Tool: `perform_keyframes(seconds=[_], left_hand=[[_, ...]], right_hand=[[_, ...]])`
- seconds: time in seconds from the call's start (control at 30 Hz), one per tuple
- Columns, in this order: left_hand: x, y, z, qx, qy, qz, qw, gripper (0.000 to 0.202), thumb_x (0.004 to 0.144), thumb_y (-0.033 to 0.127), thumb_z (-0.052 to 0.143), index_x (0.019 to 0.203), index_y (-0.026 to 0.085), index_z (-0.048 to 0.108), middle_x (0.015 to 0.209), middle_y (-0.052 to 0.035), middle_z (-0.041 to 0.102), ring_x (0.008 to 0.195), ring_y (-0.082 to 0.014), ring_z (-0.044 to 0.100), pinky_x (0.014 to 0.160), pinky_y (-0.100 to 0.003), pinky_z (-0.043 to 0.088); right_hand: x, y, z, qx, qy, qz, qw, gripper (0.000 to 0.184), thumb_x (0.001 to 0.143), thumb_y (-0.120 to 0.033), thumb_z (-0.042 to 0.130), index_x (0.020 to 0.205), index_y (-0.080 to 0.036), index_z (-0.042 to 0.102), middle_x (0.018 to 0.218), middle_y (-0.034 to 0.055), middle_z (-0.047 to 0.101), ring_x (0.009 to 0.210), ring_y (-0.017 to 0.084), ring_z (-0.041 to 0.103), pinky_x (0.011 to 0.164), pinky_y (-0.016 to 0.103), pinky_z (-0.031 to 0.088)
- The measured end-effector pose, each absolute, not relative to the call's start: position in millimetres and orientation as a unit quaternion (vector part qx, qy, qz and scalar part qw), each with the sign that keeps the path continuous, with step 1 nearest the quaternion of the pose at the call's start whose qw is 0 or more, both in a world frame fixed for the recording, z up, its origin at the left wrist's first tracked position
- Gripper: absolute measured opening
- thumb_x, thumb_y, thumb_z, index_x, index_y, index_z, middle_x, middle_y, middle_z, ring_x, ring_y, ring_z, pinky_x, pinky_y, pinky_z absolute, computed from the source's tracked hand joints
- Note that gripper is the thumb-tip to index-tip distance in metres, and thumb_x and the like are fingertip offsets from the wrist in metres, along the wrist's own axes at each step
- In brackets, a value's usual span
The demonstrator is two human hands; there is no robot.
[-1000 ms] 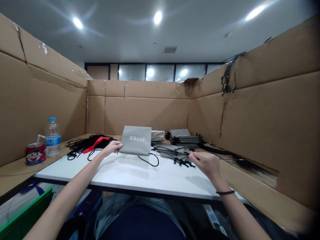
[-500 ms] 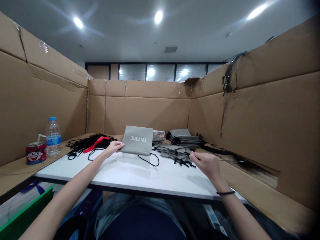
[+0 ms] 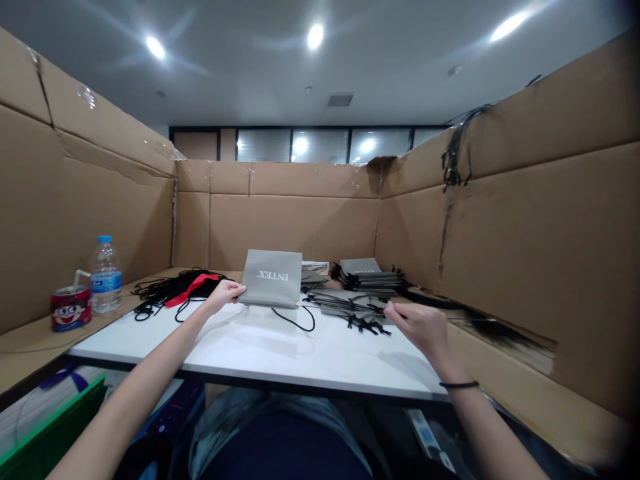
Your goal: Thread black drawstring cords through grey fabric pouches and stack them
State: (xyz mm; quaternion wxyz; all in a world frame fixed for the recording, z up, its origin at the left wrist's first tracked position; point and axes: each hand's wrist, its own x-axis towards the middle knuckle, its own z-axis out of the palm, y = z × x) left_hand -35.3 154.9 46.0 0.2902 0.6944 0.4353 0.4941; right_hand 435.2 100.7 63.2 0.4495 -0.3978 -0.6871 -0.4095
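A flat grey drawstring pouch [image 3: 275, 267] with upside-down white INTEX lettering is held up over the table, its left edge pinched in my left hand [image 3: 226, 295]. From the pouch's lower edge a loop of black cord [image 3: 311, 323] hangs down. My right hand [image 3: 421, 328] is closed in the air to the right, apart from the pouch; whatever its fingers may hold is hidden. Just beyond that hand lies a spread pile of grey pouches [image 3: 345, 303] with knotted black cord ends. Behind it stands a neater stack of grey pouches [image 3: 367, 283].
Black cords [image 3: 155, 293] with a red strip [image 3: 193, 290] lie at the left of the white table [image 3: 240, 350]. A water bottle [image 3: 106, 280] and a drink can [image 3: 71, 309] stand farther left. Cardboard walls [image 3: 280, 227] enclose three sides; more cords [image 3: 453, 157] hang over the right one.
My right hand has moved slightly right, farther from the pouch. The left hand still grips the pouch, which has shifted a little left in view.
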Motion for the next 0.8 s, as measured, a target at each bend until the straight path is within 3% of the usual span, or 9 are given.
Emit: perform_keyframes(seconds=[0.27,0.5,0.7,0.8], left_hand=[[-43,153,48,0.683,0.446,0.513,0.267,0.043,0.071,0.053,0.064,0.055,0.016,0.047,0.056,0.0042,0.035,0.053,-0.0094,0.035,0.052,-0.023,0.032],[-49,158,47,0.662,0.456,0.538,0.252,0.045,0.069,0.056,0.065,0.057,0.017,0.045,0.057,0.0054,0.031,0.053,-0.0091,0.033,0.052,-0.022,0.031],[-51,161,44,0.656,0.461,0.539,0.26,0.043,0.067,0.055,0.067,0.06,0.015,0.053,0.058,0.0035,0.04,0.055,-0.0101,0.039,0.054,-0.022,0.035],[-50,161,43,0.653,0.462,0.538,0.265,0.043,0.067,0.055,0.067,0.064,0.013,0.057,0.061,0.0011,0.046,0.059,-0.0117,0.044,0.056,-0.023,0.038]], right_hand=[[465,103,64,-0.458,-0.636,-0.388,0.485,0.052,0.085,-0.043,0.043,0.042,-0.017,0.055,0.044,0.006,0.058,0.042,0.012,0.048,0.045,0.025,0.021],[495,97,71,-0.533,-0.556,-0.371,0.519,0.047,0.077,-0.046,0.044,0.042,-0.017,0.053,0.043,0.0099,0.055,0.043,0.015,0.047,0.045,0.027,0.022],[500,86,77,-0.553,-0.49,-0.375,0.559,0.046,0.078,-0.043,0.043,0.039,-0.018,0.047,0.038,0.0075,0.043,0.041,0.014,0.038,0.047,0.029,0.021],[482,86,80,-0.574,-0.48,-0.356,0.56,0.044,0.077,-0.043,0.044,0.042,-0.018,0.053,0.039,0.0063,0.044,0.041,0.013,0.033,0.047,0.029,0.018]])
